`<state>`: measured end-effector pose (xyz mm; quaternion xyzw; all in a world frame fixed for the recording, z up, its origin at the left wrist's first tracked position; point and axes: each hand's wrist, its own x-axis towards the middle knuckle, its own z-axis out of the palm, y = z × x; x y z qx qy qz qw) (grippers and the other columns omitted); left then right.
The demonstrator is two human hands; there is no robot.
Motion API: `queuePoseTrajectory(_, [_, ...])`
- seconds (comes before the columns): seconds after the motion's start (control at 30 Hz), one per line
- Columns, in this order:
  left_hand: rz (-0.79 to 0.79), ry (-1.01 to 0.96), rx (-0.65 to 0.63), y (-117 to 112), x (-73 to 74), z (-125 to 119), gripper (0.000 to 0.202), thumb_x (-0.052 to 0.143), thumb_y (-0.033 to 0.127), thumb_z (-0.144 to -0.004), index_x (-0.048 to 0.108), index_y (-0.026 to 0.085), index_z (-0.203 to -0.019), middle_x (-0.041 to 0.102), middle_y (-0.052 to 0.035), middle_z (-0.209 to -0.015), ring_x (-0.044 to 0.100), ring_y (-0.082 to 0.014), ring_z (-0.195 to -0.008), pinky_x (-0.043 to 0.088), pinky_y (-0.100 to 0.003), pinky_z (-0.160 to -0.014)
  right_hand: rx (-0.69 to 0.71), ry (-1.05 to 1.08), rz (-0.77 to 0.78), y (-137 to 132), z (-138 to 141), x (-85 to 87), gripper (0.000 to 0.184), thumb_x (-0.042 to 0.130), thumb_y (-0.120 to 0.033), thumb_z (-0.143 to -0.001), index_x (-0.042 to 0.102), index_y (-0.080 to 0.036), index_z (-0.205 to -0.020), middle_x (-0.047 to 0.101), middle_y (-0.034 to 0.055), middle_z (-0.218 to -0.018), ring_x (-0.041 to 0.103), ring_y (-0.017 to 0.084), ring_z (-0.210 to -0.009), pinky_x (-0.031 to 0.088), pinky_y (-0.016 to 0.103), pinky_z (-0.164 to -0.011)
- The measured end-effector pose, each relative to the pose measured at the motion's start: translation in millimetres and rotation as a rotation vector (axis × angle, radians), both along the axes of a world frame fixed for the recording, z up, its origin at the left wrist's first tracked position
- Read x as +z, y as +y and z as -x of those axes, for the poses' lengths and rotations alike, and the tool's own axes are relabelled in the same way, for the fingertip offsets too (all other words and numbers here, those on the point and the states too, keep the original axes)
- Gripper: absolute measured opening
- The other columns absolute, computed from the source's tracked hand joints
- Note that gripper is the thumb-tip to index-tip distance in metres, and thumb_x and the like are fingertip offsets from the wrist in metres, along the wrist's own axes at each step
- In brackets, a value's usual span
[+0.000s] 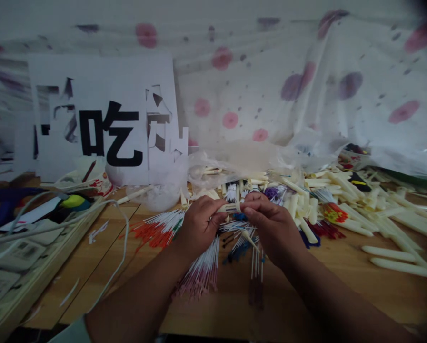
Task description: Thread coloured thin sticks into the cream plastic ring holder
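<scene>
My left hand [201, 220] and my right hand [272, 223] meet over the middle of the table. Between their fingertips lies a short cream-coloured tube [231, 208] with dark stripes along its side, pinched at both ends. Beneath and around the hands fan out thin white sticks with coloured ends: an orange bunch [152, 232], a pinkish-purple bunch [200, 276] and darker ones. A cream pointed piece [250, 239] sits just below my right fingers. What the tube's ends look like is hidden by my fingers.
Cream tubes [356, 200] are heaped on the right. A white sheet with a black character [111, 134] stands at the back left, near crumpled clear plastic [163, 190]. On the left are a pale cable [125, 238], a wooden-edged tray [52, 267] and a blue glue gun [6, 205].
</scene>
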<state>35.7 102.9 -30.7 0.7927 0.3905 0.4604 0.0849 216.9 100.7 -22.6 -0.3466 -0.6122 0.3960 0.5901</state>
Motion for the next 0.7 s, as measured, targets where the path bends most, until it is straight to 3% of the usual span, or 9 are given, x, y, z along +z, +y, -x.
queuePoseTrajectory(0.13, [0.265, -0.279, -0.017, 6.1, -5.5, 1.6, 0.030, 0.046, 0.042, -0.088, 0.059, 0.016, -0.098, 0.060, -0.0039, -0.083, 0.054, -0.0144, -0.075, 0.042, -0.026, -0.068, -0.167, -0.093, -0.029, 27.4, -24.8, -2.2, 0.017, 0.057, -0.030, -0.080, 0.068, -0.022, -0.091, 0.063, 0.0038, -0.086, 0.059, 0.014, -0.075, 0.048, 0.032, -0.068])
queuePoseTrajectory(0.2, [0.380, -0.366, -0.020, 9.2, -7.8, 2.3, 0.030, 0.052, 0.044, -0.084, 0.058, 0.016, -0.090, 0.058, -0.0013, -0.077, 0.052, -0.0127, -0.070, 0.042, -0.024, -0.064, -0.206, -0.377, -0.095, 42.2, -36.3, -6.4, 0.014, 0.057, -0.025, -0.078, 0.068, -0.020, -0.086, 0.065, 0.0041, -0.083, 0.059, 0.015, -0.077, 0.047, 0.032, -0.073])
queuePoseTrajectory(0.33, [0.492, -0.369, -0.046, 9.6, -5.4, 0.2, 0.027, 0.063, 0.039, -0.076, 0.056, 0.014, -0.068, 0.050, 0.0027, -0.060, 0.046, -0.0102, -0.057, 0.037, -0.022, -0.055, -0.083, -1.068, -0.257, 54.4, -39.9, -17.2, 0.018, 0.055, -0.013, -0.076, 0.069, -0.019, -0.085, 0.066, 0.0059, -0.087, 0.057, 0.018, -0.087, 0.042, 0.032, -0.081])
queuePoseTrajectory(0.47, [0.448, -0.299, -0.188, 5.5, 1.3, -2.2, 0.024, 0.064, 0.035, -0.076, 0.060, 0.014, -0.064, 0.055, 0.0004, -0.061, 0.049, -0.0111, -0.058, 0.039, -0.024, -0.057, -0.126, -1.393, -0.337, 49.3, -30.2, -22.5, 0.024, 0.058, -0.013, -0.074, 0.067, -0.024, -0.094, 0.063, 0.0055, -0.098, 0.051, 0.022, -0.100, 0.036, 0.033, -0.083])
queuePoseTrajectory(0.7, [0.298, -0.195, -0.331, 4.4, 0.9, -2.8, 0.018, 0.063, 0.032, -0.080, 0.067, 0.016, -0.073, 0.062, -0.0044, -0.074, 0.056, -0.0158, -0.076, 0.044, -0.031, -0.074, -0.080, -1.511, -0.451, 47.7, -28.0, -22.2, 0.012, 0.053, -0.017, -0.082, 0.064, -0.021, -0.085, 0.065, 0.0038, -0.094, 0.053, 0.020, -0.093, 0.030, 0.032, -0.078])
